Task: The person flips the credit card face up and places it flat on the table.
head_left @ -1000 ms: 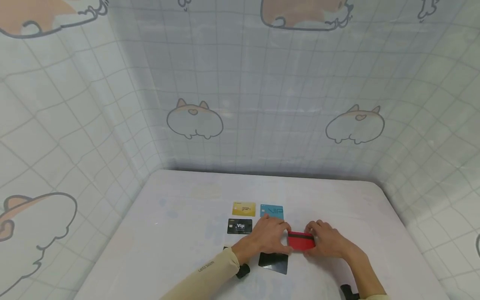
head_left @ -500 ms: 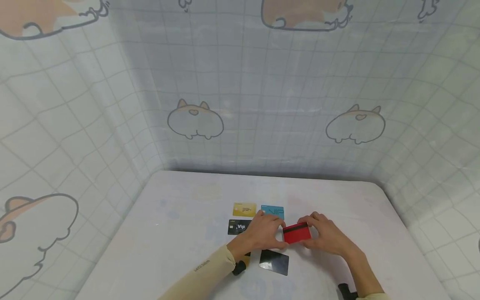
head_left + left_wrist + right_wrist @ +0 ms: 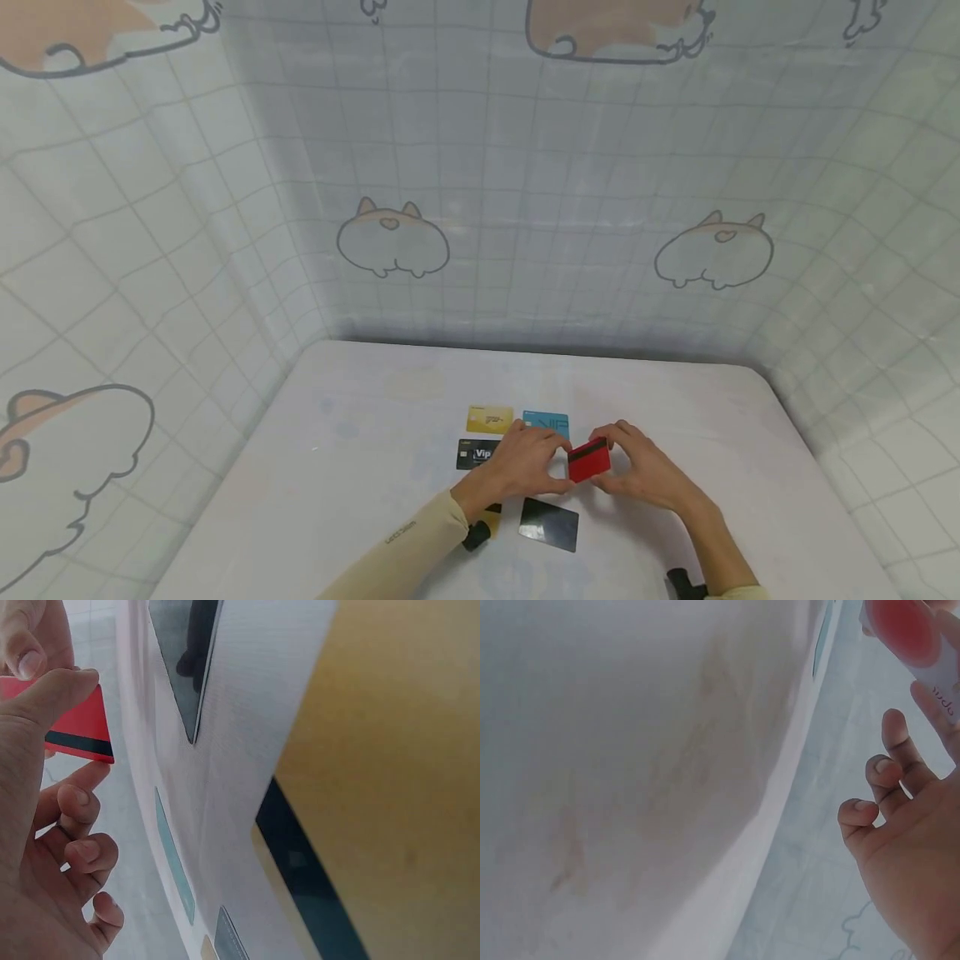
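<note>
A red card (image 3: 589, 461) with a black stripe is held up over the table between both hands, tilted with its right side higher. My left hand (image 3: 517, 462) pinches its left end between thumb and index finger, the other fingers loosely bent in the left wrist view. At the opposite end, the thumb and fingers of my right hand (image 3: 647, 477) grip the card. Its other face, pale with a large red circle and some lettering, shows in the right wrist view on the card (image 3: 904, 630).
On the white table (image 3: 337, 467) lie a yellow card (image 3: 490, 419), a blue card (image 3: 546, 419), a black "Vip" card (image 3: 472, 454) and a glossy dark card (image 3: 549, 525). A gold card (image 3: 390, 750) lies under my left forearm. Patterned curtains (image 3: 525, 250) surround the table.
Both hands have raised the red card off the dark card's upper right side and shifted it slightly left. It has turned from nearly level to tilted, right side up.
</note>
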`<state>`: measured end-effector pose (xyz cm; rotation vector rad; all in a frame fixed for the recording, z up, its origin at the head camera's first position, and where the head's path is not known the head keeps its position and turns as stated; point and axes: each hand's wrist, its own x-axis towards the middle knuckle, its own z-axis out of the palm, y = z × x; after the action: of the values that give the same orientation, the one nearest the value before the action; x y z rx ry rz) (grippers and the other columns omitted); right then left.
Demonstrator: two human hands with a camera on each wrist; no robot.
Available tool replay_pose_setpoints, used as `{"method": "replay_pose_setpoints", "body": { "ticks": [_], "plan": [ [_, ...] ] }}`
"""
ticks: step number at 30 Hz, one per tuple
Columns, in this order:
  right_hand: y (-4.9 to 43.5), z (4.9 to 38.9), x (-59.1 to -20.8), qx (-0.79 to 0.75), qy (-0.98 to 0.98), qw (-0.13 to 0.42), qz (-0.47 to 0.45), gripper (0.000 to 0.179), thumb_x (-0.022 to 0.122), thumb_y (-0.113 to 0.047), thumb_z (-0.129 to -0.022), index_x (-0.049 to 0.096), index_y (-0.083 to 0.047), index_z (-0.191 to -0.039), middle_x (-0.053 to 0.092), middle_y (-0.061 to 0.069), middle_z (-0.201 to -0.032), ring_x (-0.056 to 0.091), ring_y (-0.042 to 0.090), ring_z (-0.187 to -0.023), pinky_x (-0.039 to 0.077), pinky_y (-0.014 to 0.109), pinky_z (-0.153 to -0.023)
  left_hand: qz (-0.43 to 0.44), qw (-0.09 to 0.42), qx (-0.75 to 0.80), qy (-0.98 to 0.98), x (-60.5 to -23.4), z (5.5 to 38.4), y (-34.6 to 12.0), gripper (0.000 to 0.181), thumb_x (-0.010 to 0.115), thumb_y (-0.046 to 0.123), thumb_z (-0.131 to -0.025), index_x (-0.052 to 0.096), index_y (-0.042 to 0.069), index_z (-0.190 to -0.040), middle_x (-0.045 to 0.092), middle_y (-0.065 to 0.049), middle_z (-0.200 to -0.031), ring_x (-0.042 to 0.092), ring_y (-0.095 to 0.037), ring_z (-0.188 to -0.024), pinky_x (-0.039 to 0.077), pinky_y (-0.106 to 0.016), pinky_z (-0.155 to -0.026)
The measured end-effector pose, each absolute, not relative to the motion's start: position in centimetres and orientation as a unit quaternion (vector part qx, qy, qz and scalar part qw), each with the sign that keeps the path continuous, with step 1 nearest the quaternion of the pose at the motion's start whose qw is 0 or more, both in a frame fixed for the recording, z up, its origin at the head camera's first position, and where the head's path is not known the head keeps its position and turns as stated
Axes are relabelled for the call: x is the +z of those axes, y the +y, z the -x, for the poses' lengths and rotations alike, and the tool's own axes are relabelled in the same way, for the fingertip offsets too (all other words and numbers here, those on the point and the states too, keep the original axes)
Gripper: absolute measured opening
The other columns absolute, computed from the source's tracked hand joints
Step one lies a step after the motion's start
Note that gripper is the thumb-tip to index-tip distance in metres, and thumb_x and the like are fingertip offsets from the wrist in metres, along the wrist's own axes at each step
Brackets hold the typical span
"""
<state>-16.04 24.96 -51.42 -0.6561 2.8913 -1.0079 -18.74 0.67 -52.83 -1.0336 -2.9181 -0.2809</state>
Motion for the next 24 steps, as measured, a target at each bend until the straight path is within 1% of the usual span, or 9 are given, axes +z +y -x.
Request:
{"method": "replay_pose_setpoints", "body": {
  "ticks": [4, 8, 11, 14, 15, 18, 20, 24],
  "plan": [
    [24.7, 16.2, -51.5, -0.337, 0.917, 0.009, 0.214, 0.059, 0.087, -0.041, -0.076, 0.059, -0.026, -0.125, 0.055, -0.014, -0.110, 0.053, 0.022, -0.103, 0.052, 0.045, -0.085, 0.336, 0.013, -0.098, -0.937, -52.8, 18.8, 0.6, 0.052, 0.067, 0.067, -0.084, 0.065, 0.035, -0.125, 0.067, 0.014, -0.121, 0.058, -0.010, -0.114, 0.039, -0.050, -0.104],
    [24.4, 16.2, -51.5, -0.352, 0.911, 0.018, 0.217, 0.060, 0.086, -0.040, -0.077, 0.058, -0.022, -0.127, 0.055, -0.012, -0.108, 0.053, 0.023, -0.103, 0.051, 0.047, -0.088, 0.340, 0.016, -0.106, -0.934, -52.8, 18.8, 0.5, 0.053, 0.068, 0.067, -0.084, 0.065, 0.035, -0.125, 0.068, 0.014, -0.115, 0.059, -0.009, -0.107, 0.040, -0.046, -0.099],
    [24.2, 16.2, -51.3, -0.361, 0.907, 0.026, 0.215, 0.060, 0.087, -0.039, -0.078, 0.058, -0.021, -0.128, 0.054, -0.009, -0.107, 0.054, 0.024, -0.104, 0.048, 0.048, -0.089, 0.343, 0.015, -0.114, -0.932, -53.0, 18.8, 0.5, 0.053, 0.068, 0.068, -0.084, 0.065, 0.035, -0.125, 0.068, 0.014, -0.116, 0.059, -0.008, -0.107, 0.040, -0.045, -0.098],
    [23.9, 16.2, -51.2, -0.365, 0.905, 0.033, 0.218, 0.060, 0.086, -0.037, -0.078, 0.057, -0.020, -0.128, 0.056, -0.002, -0.108, 0.053, 0.026, -0.106, 0.045, 0.049, -0.090, 0.345, 0.011, -0.120, -0.931, -53.1, 18.7, 0.6, 0.054, 0.068, 0.068, -0.083, 0.065, 0.035, -0.126, 0.068, 0.014, -0.117, 0.059, -0.008, -0.109, 0.039, -0.049, -0.102],
    [23.8, 16.2, -51.1, -0.368, 0.903, 0.036, 0.221, 0.060, 0.086, -0.036, -0.079, 0.057, -0.019, -0.128, 0.056, 0.000, -0.109, 0.052, 0.027, -0.107, 0.045, 0.050, -0.091, 0.345, 0.011, -0.122, -0.931, -53.1, 18.7, 0.6, 0.054, 0.068, 0.068, -0.083, 0.065, 0.035, -0.126, 0.068, 0.015, -0.115, 0.059, -0.007, -0.109, 0.039, -0.051, -0.103],
    [23.6, 16.3, -51.1, -0.367, 0.901, 0.033, 0.229, 0.060, 0.085, -0.035, -0.079, 0.055, -0.017, -0.127, 0.056, 0.005, -0.111, 0.051, 0.028, -0.108, 0.044, 0.051, -0.091, 0.347, 0.011, -0.126, -0.929, -53.1, 18.7, 0.7, 0.055, 0.069, 0.068, -0.083, 0.064, 0.035, -0.127, 0.066, 0.016, -0.102, 0.059, -0.006, -0.102, 0.038, -0.053, -0.104],
    [23.5, 16.3, -51.1, -0.365, 0.900, 0.028, 0.236, 0.059, 0.085, -0.034, -0.080, 0.055, -0.016, -0.127, 0.055, 0.003, -0.111, 0.051, 0.028, -0.108, 0.045, 0.050, -0.091, 0.349, 0.014, -0.129, -0.928, -53.1, 18.7, 0.8, 0.055, 0.070, 0.067, -0.083, 0.064, 0.035, -0.127, 0.065, 0.017, -0.097, 0.059, -0.005, -0.098, 0.039, -0.053, -0.103],
    [23.4, 16.5, -51.0, -0.363, 0.899, 0.027, 0.243, 0.056, 0.084, -0.034, -0.081, 0.054, -0.015, -0.124, 0.055, 0.000, -0.113, 0.051, 0.025, -0.106, 0.045, 0.047, -0.090, 0.353, 0.022, -0.132, -0.926, -53.1, 18.7, 0.9, 0.054, 0.070, 0.065, -0.083, 0.064, 0.035, -0.127, 0.065, 0.017, -0.094, 0.059, -0.004, -0.094, 0.040, -0.052, -0.101]
  ]
}}
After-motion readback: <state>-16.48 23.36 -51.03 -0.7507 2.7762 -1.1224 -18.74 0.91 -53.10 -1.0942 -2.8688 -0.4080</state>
